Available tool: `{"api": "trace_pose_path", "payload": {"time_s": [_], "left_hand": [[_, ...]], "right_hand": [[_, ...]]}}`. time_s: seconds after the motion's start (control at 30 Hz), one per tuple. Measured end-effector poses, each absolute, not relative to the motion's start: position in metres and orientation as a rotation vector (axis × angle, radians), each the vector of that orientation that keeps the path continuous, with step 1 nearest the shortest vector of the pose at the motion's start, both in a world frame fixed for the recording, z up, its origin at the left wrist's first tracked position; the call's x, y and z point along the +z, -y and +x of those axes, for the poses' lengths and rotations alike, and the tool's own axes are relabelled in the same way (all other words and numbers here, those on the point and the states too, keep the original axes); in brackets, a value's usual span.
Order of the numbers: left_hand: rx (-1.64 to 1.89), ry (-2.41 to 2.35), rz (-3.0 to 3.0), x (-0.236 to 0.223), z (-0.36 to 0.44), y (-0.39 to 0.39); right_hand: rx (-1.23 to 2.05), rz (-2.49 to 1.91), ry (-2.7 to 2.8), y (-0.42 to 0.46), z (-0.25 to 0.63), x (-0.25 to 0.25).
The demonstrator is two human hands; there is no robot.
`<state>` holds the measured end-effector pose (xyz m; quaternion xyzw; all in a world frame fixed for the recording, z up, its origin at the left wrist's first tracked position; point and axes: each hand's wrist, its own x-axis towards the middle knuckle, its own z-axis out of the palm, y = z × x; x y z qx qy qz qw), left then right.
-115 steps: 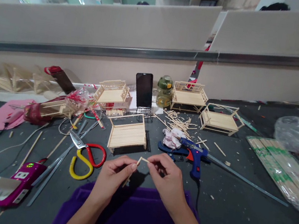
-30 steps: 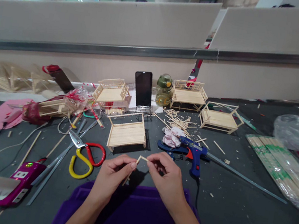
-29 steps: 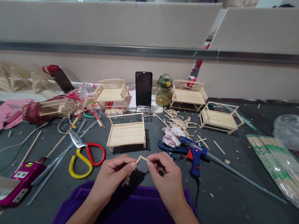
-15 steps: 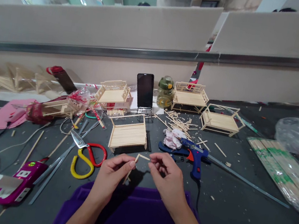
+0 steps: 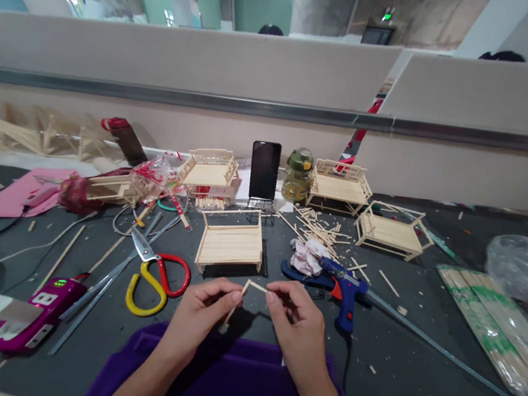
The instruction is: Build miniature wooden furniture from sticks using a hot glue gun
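Observation:
Between my two hands is a small angled piece of thin wooden sticks, joined at a corner. My left hand pinches the stick that slopes down toward me, and my right hand pinches the far end of the other stick. Just beyond my fingers stands a miniature wooden bench with a slatted seat and a thin rail frame at its back. To the right lies a blue glue gun with an orange trigger. Scissors with one red and one yellow handle lie left of my left hand.
More miniature benches stand at the back beside a phone on a stand and a green-lidded bottle. Loose sticks are scattered behind the glue gun. A purple power strip lies left, bagged sticks right, purple cloth in front.
The camera view has tilted up slightly and shifted, so the table things appear further right. Both hands keep their pinch on the joined sticks, with hardly any movement between them.

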<state>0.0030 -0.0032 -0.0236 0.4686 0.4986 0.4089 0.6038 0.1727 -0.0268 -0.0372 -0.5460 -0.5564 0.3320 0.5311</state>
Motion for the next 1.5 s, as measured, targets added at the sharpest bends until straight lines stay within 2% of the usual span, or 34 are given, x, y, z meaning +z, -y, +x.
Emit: {"api": "trace_pose_path", "payload": {"time_s": [0.6, 1.13, 1.5], "left_hand": [[0.916, -1.138, 1.021, -0.0262, -0.0006, 0.0038], [0.906, -1.1, 1.041, -0.0205, 0.0029, 0.0043], [0.846, -1.091, 1.071, -0.0229, 0.0017, 0.0033]], "right_hand": [[0.706, -1.33, 1.263, 0.0256, 0.1773, -0.0336], [0.523, -1.396, 1.554, 0.021, 0.1744, -0.0409], [0.507, -1.347, 1.499, 0.0184, 0.1727, -0.0386]]}}
